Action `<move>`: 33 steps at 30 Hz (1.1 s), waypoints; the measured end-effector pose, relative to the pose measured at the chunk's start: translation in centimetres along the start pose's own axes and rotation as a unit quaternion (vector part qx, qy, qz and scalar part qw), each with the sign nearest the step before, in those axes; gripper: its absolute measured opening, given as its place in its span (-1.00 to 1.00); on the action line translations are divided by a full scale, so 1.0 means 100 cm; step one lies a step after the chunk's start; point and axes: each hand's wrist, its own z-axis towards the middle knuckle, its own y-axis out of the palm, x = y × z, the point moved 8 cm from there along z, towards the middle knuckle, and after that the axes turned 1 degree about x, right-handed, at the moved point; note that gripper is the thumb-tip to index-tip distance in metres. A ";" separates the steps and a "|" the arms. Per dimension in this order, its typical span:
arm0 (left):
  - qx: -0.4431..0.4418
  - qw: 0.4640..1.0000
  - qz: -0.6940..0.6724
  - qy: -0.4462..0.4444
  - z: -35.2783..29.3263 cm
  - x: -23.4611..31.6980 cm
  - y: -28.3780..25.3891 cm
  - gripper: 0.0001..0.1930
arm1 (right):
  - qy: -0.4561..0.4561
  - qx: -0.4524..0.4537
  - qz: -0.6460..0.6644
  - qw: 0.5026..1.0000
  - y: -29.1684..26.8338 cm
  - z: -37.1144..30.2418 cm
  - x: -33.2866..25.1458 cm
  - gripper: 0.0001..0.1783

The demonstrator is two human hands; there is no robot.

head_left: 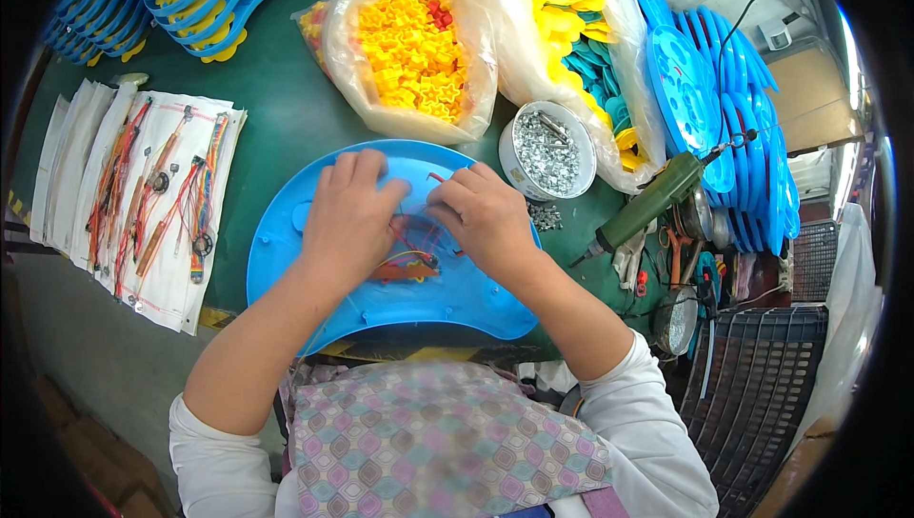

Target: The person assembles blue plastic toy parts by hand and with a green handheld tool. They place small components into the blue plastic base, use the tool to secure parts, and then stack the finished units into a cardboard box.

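A blue plastic shell (447, 304) with small raised posts lies on the table in front of me. Inside it are a brown circuit board (405, 272) and thin coloured wires (419, 253). My left hand (352, 218) reaches over the shell's left half, its fingers bent down and closed; what they hold is hidden. Across from it, my right hand (486, 218) has thumb and fingers drawn together over the wires. A short red wire end (436, 177) sticks out by its fingertips. Both hands are close together but apart.
Wired circuit parts (152, 185) lie on white sheets at left. Beyond the shell stand a bag of yellow star-shaped pieces (414, 61), another bag (495, 4), and a screw bowl (547, 151). A green electric screwdriver (652, 196) hangs at right, near stacked blue panels (733, 118).
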 end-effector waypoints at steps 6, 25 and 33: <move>-0.013 1.000 0.012 -0.006 -0.003 0.000 0.002 -0.63 | -0.033 0.002 -0.074 0.997 -0.003 -0.008 0.004 -0.89; -0.039 0.857 -0.294 -0.421 -0.159 -0.099 -0.056 -0.55 | 0.081 0.048 0.215 0.972 -0.036 -0.007 0.042 -0.78; 0.328 0.851 -0.263 -0.314 -0.083 -0.152 -0.196 -0.45 | 0.240 0.333 0.179 0.894 -0.109 0.016 0.192 -0.65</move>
